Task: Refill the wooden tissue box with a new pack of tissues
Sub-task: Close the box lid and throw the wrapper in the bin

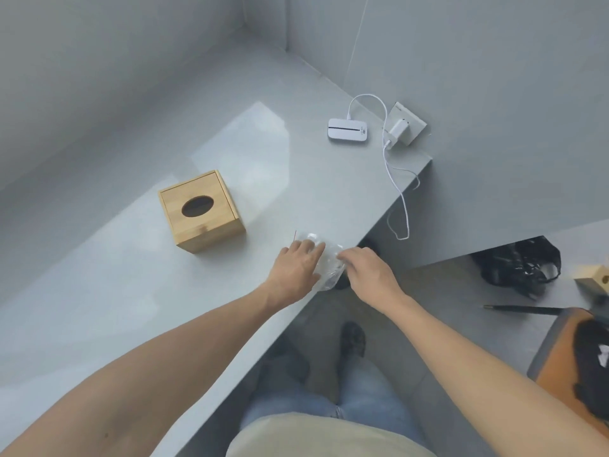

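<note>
Tissues, in a clear plastic pack point(324, 258), lie at the near edge of the grey counter point(131, 291), at about five o'clock from the wooden tissue box point(201, 215), which stands closed and well apart from them with its oval slot dark. We have both hands on the pack: our left hand point(298, 270) rests over its left side with fingers spread and only lightly bent, while our right hand point(365, 270) pinches the wrapper at its right end with curled fingertips. The pack overhangs the counter's edge a little, so we judge a careless tug could send it to the floor. The film looks slick and crumpled; if we tear it unevenly, the stack may spill or crease. At about one o'clock from the box, a white device point(347, 130) with its cable point(395, 179) sits far from our work.
</note>
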